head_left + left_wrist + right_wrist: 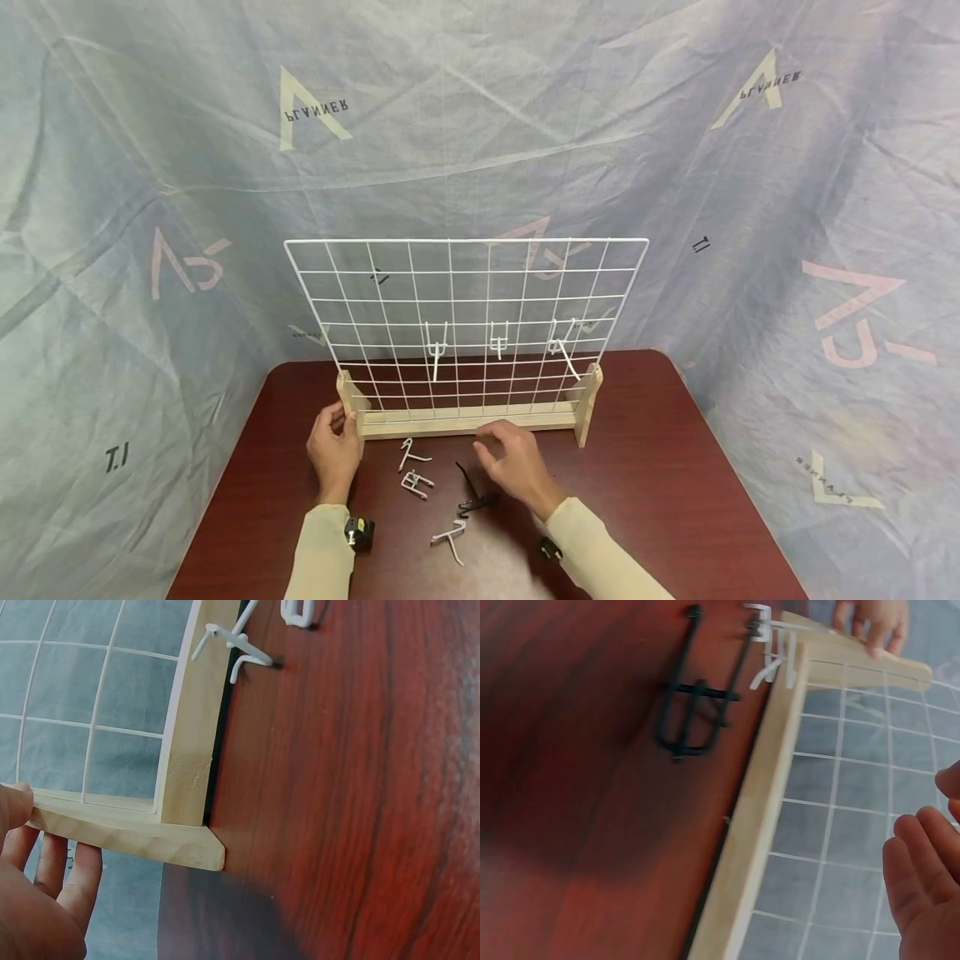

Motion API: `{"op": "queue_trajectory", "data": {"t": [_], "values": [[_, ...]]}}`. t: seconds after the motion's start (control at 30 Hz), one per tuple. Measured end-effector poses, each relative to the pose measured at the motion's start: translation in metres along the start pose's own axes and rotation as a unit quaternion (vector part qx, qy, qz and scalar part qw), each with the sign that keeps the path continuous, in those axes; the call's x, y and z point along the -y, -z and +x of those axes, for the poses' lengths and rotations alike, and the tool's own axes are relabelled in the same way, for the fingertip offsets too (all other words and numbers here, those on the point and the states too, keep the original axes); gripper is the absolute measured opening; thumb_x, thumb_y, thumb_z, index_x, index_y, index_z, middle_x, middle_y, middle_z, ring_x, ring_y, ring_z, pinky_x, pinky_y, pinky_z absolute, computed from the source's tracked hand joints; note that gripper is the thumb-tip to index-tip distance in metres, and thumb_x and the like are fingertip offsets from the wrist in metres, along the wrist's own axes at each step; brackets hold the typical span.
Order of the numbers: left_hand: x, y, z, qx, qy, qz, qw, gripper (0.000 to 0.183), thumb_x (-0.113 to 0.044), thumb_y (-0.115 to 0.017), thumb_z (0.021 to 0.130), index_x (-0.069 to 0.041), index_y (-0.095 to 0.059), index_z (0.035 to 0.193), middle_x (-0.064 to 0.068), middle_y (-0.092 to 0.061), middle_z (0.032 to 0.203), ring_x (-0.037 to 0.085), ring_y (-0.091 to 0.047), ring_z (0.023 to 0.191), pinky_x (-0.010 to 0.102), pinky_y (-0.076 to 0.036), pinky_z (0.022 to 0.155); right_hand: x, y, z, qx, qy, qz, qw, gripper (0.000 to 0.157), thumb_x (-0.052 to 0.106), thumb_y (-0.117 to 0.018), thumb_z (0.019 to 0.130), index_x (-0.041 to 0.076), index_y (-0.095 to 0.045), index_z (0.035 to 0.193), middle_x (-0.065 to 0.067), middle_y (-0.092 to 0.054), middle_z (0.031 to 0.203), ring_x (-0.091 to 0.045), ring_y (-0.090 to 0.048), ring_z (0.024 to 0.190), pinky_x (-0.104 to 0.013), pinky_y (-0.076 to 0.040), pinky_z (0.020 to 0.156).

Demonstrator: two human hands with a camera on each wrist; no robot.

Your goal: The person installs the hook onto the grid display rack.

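A white wire grid panel (465,292) stands upright in a wooden base (450,423) on a dark red table (660,467). Three white hooks hang on it (437,346), (498,337), (562,342). My left hand (335,437) grips the base's left foot (135,840), thumb (15,806) on one side and fingers behind. My right hand (513,458) hovers just in front of the base rail (757,817), its fingers (922,877) loosely curled and holding nothing. Loose white hooks (411,454), (417,483), (452,537) and a black hook (472,496) lie between my hands.
Grey-blue cloth with printed logos hangs behind and to both sides of the table. The black hook (697,697) lies close to the base rail. Bare tabletop stretches to the right of the stand, up to the table's rounded right edge.
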State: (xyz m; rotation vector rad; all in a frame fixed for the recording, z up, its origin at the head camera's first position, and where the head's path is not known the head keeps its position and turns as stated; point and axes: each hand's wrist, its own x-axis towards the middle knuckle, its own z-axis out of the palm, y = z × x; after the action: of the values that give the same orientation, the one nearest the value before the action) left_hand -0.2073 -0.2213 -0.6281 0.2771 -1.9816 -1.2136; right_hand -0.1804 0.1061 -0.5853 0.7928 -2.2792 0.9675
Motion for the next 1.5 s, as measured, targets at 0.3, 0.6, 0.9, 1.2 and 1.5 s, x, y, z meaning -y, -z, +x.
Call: {"op": "queue_trajectory", "data": {"t": [0.3, 0.6, 0.9, 1.2, 1.5], "values": [[0.001, -0.002, 0.0, -0.01, -0.008, 0.001, 0.9999, 0.025, 0.002, -0.08, 0.089, 0.002, -0.074, 0.114, 0.024, -0.075, 0.106, 0.042, -0.077, 0.096, 0.0, -0.042, 0.078, -0.005, -0.004, -0.029, 0.091, -0.042, 0.012, 0.995, 0.02, 0.013, -0.085, 0.088, 0.011, -0.077, 0.107, 0.004, -0.077, 0.102, -0.011, -0.075, 0.09, -0.026, -0.063, 0.077], [-0.001, -0.001, -0.001, -0.009, -0.008, -0.002, 0.9999, 0.025, 0.001, -0.079, 0.09, 0.003, -0.074, 0.114, 0.024, -0.075, 0.106, 0.043, -0.076, 0.096, 0.0, -0.042, 0.079, -0.007, -0.01, -0.048, 0.157, -0.051, -0.001, 0.986, 0.019, 0.017, -0.087, 0.086, 0.012, -0.077, 0.102, 0.003, -0.077, 0.098, -0.009, -0.073, 0.086, -0.024, -0.061, 0.077], [-0.002, 0.0, -0.001, -0.009, -0.01, 0.0, 0.9999, 0.025, 0.0, -0.079, 0.089, 0.002, -0.074, 0.113, 0.025, -0.075, 0.106, 0.044, -0.076, 0.095, 0.005, -0.045, 0.078, -0.008, -0.012, -0.059, 0.224, -0.068, -0.015, 0.972, 0.014, 0.019, -0.086, 0.086, 0.014, -0.076, 0.094, 0.007, -0.074, 0.087, 0.003, -0.065, 0.078, -0.018, -0.055, 0.069], [-0.002, -0.001, 0.0, -0.01, -0.008, 0.002, 0.9999, 0.025, 0.001, -0.079, 0.089, 0.003, -0.074, 0.113, 0.024, -0.075, 0.106, 0.042, -0.077, 0.096, -0.002, -0.042, 0.077, -0.008, -0.015, -0.063, 0.225, -0.088, -0.041, 0.97, 0.012, 0.019, -0.086, 0.086, 0.019, -0.075, 0.091, 0.014, -0.071, 0.08, 0.005, -0.059, 0.071, -0.018, -0.051, 0.065], [-0.003, -0.001, -0.001, -0.008, -0.003, 0.0, 1.0, 0.024, 0.001, -0.079, 0.09, 0.002, -0.074, 0.113, 0.024, -0.075, 0.107, 0.042, -0.076, 0.096, -0.001, -0.042, 0.077, -0.008, -0.019, -0.065, 0.201, -0.105, -0.017, 0.974, 0.012, 0.012, -0.086, 0.085, 0.015, -0.076, 0.091, 0.013, -0.074, 0.077, 0.006, -0.063, 0.069, -0.016, -0.052, 0.063]]}}
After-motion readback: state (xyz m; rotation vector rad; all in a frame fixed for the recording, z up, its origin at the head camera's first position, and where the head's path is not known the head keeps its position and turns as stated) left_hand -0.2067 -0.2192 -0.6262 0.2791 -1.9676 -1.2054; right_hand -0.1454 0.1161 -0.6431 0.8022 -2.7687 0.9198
